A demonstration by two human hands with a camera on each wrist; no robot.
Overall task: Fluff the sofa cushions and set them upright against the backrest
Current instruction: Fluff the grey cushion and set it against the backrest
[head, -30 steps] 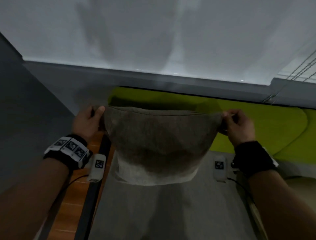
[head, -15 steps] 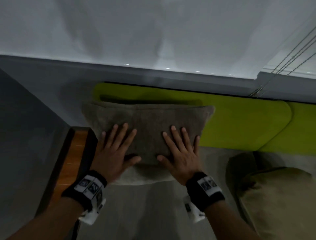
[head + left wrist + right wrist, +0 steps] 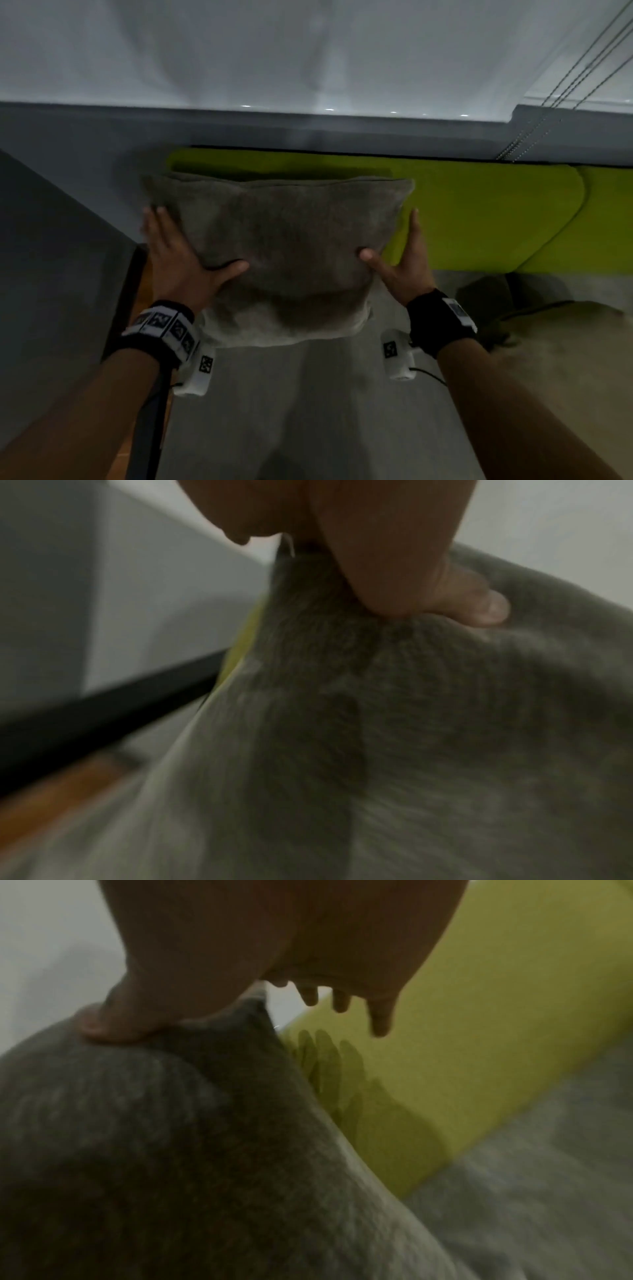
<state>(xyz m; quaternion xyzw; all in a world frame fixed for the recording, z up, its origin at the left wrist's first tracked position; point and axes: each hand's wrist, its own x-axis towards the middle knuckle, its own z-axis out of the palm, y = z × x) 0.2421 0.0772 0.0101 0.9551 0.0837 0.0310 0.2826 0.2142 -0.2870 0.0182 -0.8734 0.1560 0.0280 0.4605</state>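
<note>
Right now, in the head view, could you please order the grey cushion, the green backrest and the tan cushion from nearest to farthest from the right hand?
1. Grey cushion: touching the right hand, on its left.
2. Green backrest: just behind and to the right.
3. Tan cushion: lying lower right on the seat, farthest.

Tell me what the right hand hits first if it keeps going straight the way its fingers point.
Probably the green backrest: the right hand points at it alongside the grey cushion.

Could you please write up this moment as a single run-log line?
step: fluffing | grey cushion: upright against green backrest | left hand: flat on left side | right hand: flat at right side | second cushion: lying on seat
</note>
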